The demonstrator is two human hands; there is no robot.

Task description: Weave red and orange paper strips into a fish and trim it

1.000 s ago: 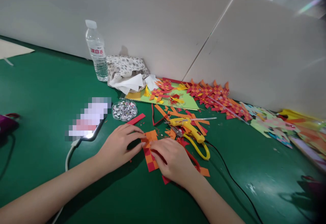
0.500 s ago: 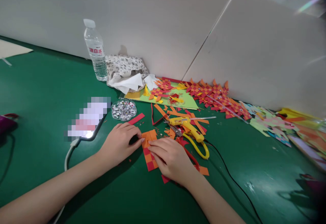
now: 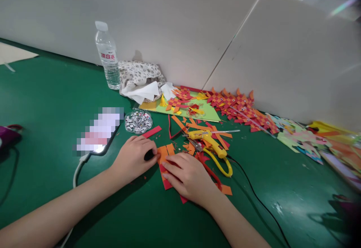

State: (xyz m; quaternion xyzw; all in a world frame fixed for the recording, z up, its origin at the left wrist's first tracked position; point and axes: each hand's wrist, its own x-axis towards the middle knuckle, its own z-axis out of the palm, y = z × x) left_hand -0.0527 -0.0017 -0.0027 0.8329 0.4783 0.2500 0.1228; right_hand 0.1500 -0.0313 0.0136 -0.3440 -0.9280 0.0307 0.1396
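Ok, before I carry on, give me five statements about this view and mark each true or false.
1. The left hand and right hand both touch the red-and-orange checkered piece. True.
2. The water bottle lies on its side. False: the water bottle stands upright.
3. The yellow glue gun lies on the table. True.
4. The googly eyes are heaped in a red bag. False: the googly eyes sit in a clear case.
5. A white cable runs to the phone. True.
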